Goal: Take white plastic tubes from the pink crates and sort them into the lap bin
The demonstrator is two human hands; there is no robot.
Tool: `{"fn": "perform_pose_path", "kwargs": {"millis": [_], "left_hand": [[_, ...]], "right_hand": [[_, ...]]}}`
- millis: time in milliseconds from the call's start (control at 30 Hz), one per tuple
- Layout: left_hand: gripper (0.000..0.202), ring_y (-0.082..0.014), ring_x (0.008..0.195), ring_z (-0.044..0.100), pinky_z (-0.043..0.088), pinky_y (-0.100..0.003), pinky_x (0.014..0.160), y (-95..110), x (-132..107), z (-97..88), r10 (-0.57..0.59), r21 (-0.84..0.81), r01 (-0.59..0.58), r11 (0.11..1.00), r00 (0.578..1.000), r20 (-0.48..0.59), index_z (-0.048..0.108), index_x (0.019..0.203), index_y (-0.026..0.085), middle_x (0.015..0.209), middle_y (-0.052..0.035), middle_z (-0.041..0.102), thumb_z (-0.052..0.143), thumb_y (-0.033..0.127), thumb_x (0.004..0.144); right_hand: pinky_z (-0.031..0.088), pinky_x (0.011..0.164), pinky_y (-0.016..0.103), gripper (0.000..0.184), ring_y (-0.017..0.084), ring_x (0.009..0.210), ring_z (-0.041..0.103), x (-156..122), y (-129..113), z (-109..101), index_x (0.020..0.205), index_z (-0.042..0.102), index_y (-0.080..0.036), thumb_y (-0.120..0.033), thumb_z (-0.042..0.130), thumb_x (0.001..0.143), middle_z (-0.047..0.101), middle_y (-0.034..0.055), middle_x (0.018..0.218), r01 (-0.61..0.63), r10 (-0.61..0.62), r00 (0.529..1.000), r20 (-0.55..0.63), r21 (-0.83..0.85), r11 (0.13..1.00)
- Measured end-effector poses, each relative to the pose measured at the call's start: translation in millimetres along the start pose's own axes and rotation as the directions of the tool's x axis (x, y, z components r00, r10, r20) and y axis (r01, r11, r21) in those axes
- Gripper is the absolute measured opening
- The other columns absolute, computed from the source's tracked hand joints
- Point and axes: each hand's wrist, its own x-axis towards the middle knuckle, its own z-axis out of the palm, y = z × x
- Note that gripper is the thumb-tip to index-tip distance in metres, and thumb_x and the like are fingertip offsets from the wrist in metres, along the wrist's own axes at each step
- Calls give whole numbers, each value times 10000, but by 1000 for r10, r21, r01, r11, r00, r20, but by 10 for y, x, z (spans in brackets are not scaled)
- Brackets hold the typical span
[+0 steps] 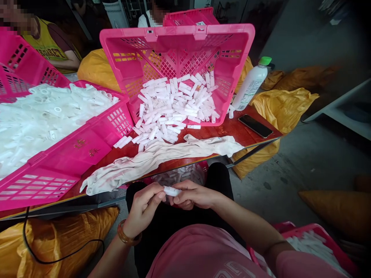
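My left hand (143, 208) and my right hand (193, 195) meet over my lap, below the table's front edge. Both pinch one small white plastic tube (171, 190) held between their fingertips. A tipped pink crate (176, 58) on the table spills a pile of the same white tubes (174, 110) toward me. A crumpled white cloth (156, 156) lies along the table's front edge, just above my hands. Under the table, between my knees, another pink basket with white tubes (182, 175) shows partly.
A large pink crate (72, 154) full of white caps stands at left. A white bottle with a green cap (251, 83) and a black phone (255, 126) sit at the table's right. Yellow sacks surround the table. Another pink crate (315, 241) is by my right arm. Two people sit opposite.
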Motion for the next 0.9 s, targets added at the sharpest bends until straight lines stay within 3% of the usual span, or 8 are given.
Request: {"fn": "perform_pose_path", "kwargs": {"millis": [67,167,267,400,500,667,800,900], "left_hand": [[202,-156,715,573,446,-269,696,-14,-31,22,-16,-9,16,1000,1000,-3,612,827,206,746,-15,612,483,253,976],[247,-163,725,556,434,-270,689,-41,-119,89,-147,-3,147,989,989,20,591,794,211,762,-21,586,458,288,987],[304,-158,646,492,400,-263,617,-120,-268,193,-277,-15,277,961,960,40,552,724,211,692,-7,513,466,355,977],[394,-155,599,432,368,-262,569,-275,-524,357,-439,-111,441,890,897,48,502,653,207,633,2,452,460,439,968],[417,-158,622,436,374,-268,592,-373,-724,466,-492,-147,497,855,868,75,503,667,204,651,-2,462,406,451,989],[252,-159,691,449,390,-273,640,-494,-987,595,-442,-110,459,882,885,147,582,890,211,759,-2,472,495,439,954],[234,-141,685,420,368,-258,634,-568,-1059,652,-414,-114,438,892,891,185,612,916,195,738,19,451,619,426,878],[301,-120,638,403,345,-237,594,-612,-1022,665,-471,-233,508,829,860,196,631,997,179,698,43,441,666,434,841]], "right_hand": [[195,450,201,196,76,482,193,-4,43,7,942,559,-181,-371,569,892,245,-92,582,-50,47,998,39,77,996],[290,519,199,159,84,562,367,-9,127,34,930,579,-169,-326,560,910,417,-51,658,53,-92,986,-140,-264,963],[341,601,207,108,105,671,480,-24,295,71,918,586,-174,-258,518,934,536,-17,761,15,-184,960,-210,-619,786],[351,611,229,120,139,692,533,-53,605,146,983,586,-164,-166,500,899,605,24,815,-127,-162,952,-259,-817,562],[370,621,211,144,131,714,564,-74,765,172,1003,595,-180,-153,495,902,625,13,834,-94,-91,977,-195,-768,633],[371,605,205,108,118,676,527,-32,891,11,951,607,-160,-149,546,863,577,-17,757,-93,75,996,-56,-672,734],[427,657,221,94,121,717,524,32,1018,-76,942,597,-131,-169,545,872,586,-11,790,-149,210,971,116,-396,906],[410,649,225,92,120,691,508,15,1100,16,936,595,-141,-165,519,890,576,-11,775,-184,186,981,-46,-499,847]]}}
